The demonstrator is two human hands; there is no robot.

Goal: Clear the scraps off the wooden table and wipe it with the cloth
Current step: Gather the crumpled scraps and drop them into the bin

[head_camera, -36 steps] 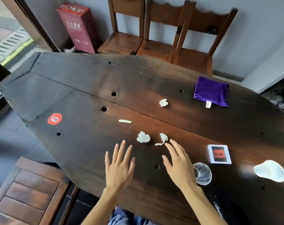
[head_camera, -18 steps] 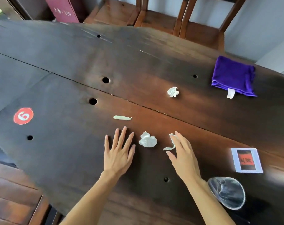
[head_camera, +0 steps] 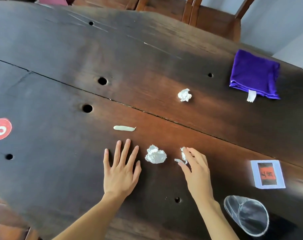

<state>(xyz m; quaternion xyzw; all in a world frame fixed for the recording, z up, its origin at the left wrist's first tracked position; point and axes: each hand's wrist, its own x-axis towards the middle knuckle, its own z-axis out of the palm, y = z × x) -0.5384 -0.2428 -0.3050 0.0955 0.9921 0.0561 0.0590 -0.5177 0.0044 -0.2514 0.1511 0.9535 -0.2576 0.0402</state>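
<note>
Several white scraps lie on the dark wooden table [head_camera: 60,170]. A crumpled paper ball [head_camera: 155,154] sits between my hands, and another crumpled ball [head_camera: 184,95] lies farther back. A thin pale strip [head_camera: 124,128] rests just beyond my left fingertips. My left hand [head_camera: 120,172] lies flat on the wood with fingers spread, holding nothing. My right hand [head_camera: 196,172] pinches a small twisted scrap [head_camera: 182,155] between thumb and fingers, low at the table surface. The folded purple cloth [head_camera: 254,73] with a white tag lies at the far right.
A clear plastic cup [head_camera: 247,217] lies on its side near my right wrist. A white card with a red and black print [head_camera: 267,174] lies to its far side. A red number sticker [head_camera: 0,129] is at the left. Wooden chairs [head_camera: 208,16] stand behind the table.
The view has dropped closer to the table. My right hand has reached forward and its fingers have closed on the twisted scrap. My left hand has stayed flat on the table.
</note>
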